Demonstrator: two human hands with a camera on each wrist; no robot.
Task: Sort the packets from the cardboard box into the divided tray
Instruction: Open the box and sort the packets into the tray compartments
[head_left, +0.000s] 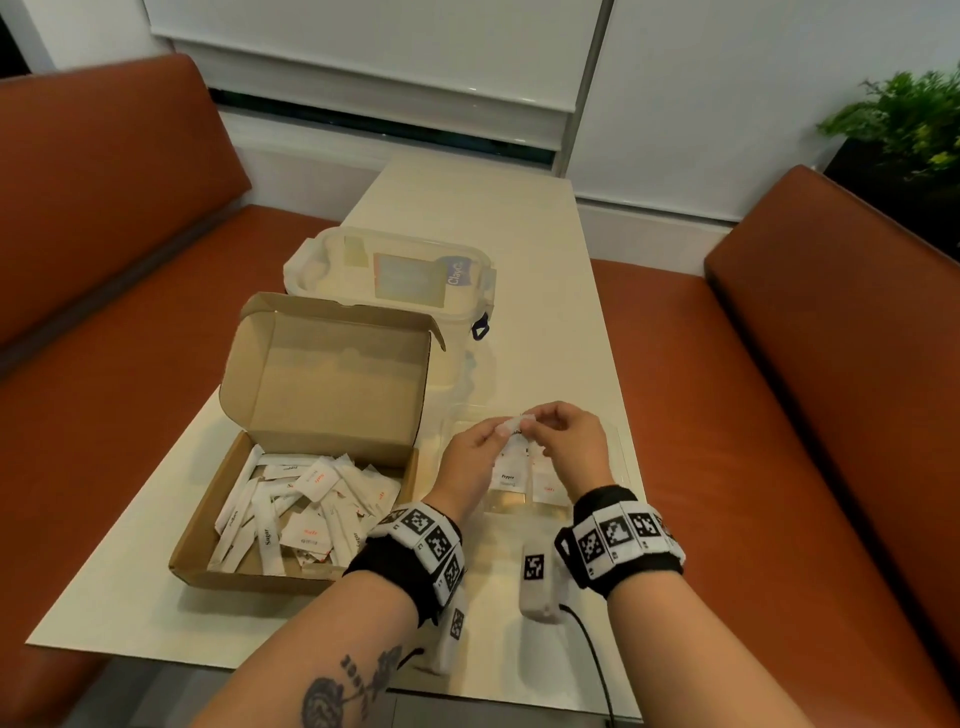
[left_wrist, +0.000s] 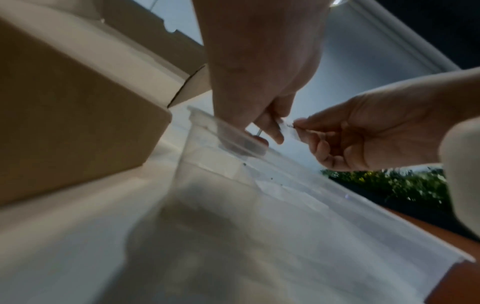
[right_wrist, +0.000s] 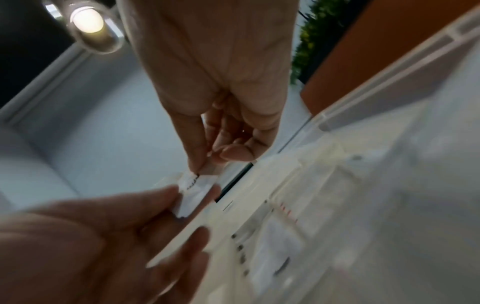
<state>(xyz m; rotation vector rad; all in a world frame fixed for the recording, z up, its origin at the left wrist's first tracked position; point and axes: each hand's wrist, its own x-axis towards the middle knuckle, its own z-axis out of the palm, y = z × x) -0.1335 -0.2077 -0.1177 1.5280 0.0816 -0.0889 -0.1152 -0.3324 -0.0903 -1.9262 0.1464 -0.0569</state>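
Note:
A small white packet (head_left: 514, 422) is held above the clear divided tray (head_left: 514, 503), pinched from both ends. My left hand (head_left: 500, 430) pinches its left end and my right hand (head_left: 529, 423) its right end. In the left wrist view the packet (left_wrist: 288, 128) sits between the two sets of fingertips; in the right wrist view the packet (right_wrist: 194, 191) shows dark print. A Pepper packet (head_left: 508, 477) and a red-lettered packet (head_left: 548, 488) lie in the tray. To the left stands the open cardboard box (head_left: 332, 374), with several sugar and salt packets (head_left: 306, 512) in it.
A clear lidded plastic container (head_left: 389, 270) stands behind the box. The cream table (head_left: 493, 208) is narrow, with orange bench seats (head_left: 779, 415) on both sides. A green plant (head_left: 904, 119) stands at the far right. The box's raised lid is just left of my hands.

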